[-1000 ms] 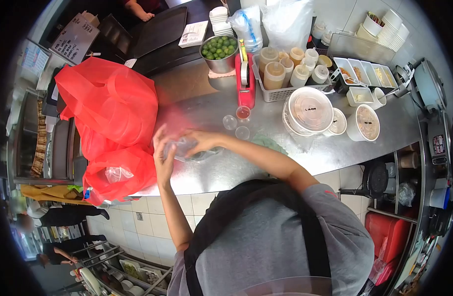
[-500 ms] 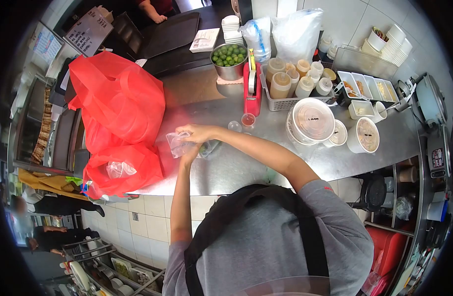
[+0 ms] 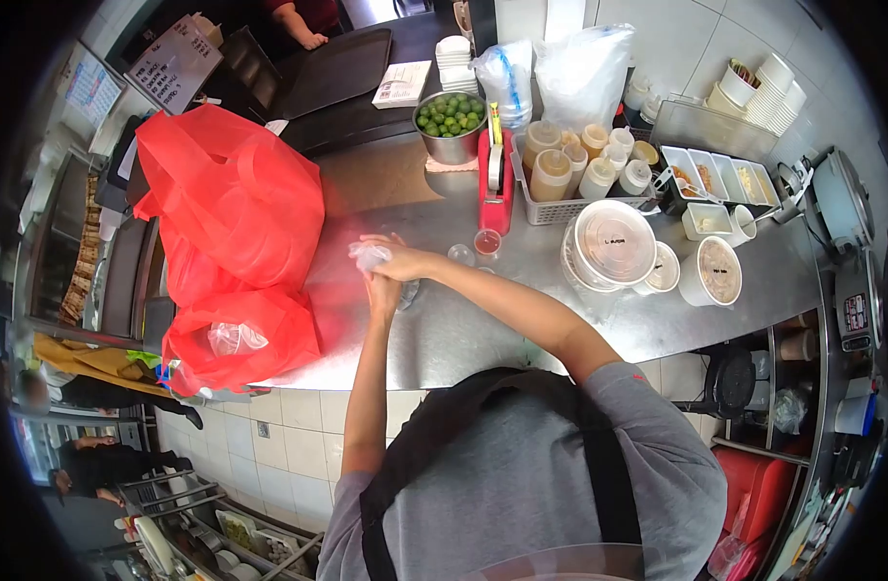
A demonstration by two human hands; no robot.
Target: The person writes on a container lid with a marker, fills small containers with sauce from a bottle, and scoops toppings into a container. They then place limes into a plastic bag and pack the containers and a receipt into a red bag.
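My left hand [image 3: 382, 290] is closed around the lower part of a small clear plastic bag [image 3: 371, 257]. My right hand [image 3: 403, 259] grips the bag's bunched top, just above the left. A bit of clear plastic shows on the steel counter side of my wrists; what is inside it is hidden by my hands. Close by on the right stand a small clear cup [image 3: 460, 255] and a lidded cup of red sauce [image 3: 487, 242]. To the left sit two red carrier bags, a tall one [image 3: 236, 208] and a shorter one [image 3: 245, 334].
Behind the cups stands a red tape dispenser [image 3: 495, 184] next to a metal pot of green limes [image 3: 451, 118]. A grey basket of sauce bottles [image 3: 560, 205] and several lidded tubs [image 3: 615, 242] occupy the right. Another person's hand [image 3: 314, 41] rests beyond the counter.
Both hands have drawn slightly right and come closer together. The loose, spread plastic bag is now gathered into a bunch between them.
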